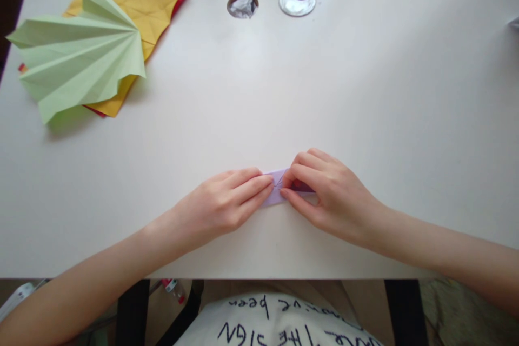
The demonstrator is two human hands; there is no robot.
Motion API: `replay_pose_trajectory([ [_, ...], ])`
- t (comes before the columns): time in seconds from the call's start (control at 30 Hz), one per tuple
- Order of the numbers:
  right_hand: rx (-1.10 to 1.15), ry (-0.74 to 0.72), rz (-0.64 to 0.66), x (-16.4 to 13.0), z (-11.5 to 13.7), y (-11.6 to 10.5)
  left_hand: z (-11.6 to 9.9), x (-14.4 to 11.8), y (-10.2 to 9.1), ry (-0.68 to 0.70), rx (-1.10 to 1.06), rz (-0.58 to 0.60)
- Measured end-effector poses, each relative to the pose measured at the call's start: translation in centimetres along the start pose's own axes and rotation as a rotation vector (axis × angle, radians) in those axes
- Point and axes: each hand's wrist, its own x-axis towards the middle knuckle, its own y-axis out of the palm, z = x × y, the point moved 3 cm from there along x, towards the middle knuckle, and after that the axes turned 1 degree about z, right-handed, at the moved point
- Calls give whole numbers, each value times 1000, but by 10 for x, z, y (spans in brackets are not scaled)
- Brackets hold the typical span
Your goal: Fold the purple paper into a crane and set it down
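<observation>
small folded lilac paper strip (277,187) lay flat on white desk (365,92), long axis left-right | directly between hands | left hand (227,203) fingertips pressing its left end | right hand (328,192) pinching its right end | equally near

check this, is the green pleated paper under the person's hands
No, the green pleated paper lies at the table's far left corner, apart from both hands, which press a small purple paper.
</observation>
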Motion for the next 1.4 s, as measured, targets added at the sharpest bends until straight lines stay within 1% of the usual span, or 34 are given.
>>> replay_pose_trajectory([
  [0.33, -29, 21, 0, 3, 0, 1, 0, 1, -1, 1, 7, -18],
  [1.0, -39, 38, -18, 3, 1, 2, 1, 0, 0, -15, -20, 2],
  [1.17, -46, 33, -28, 3, 1, 2, 1, -1, 3, -26, -39, -26],
  [1.4, -55, 36, -34, 3, 1, 2, 1, -2, 5, -18, -63, -31],
])
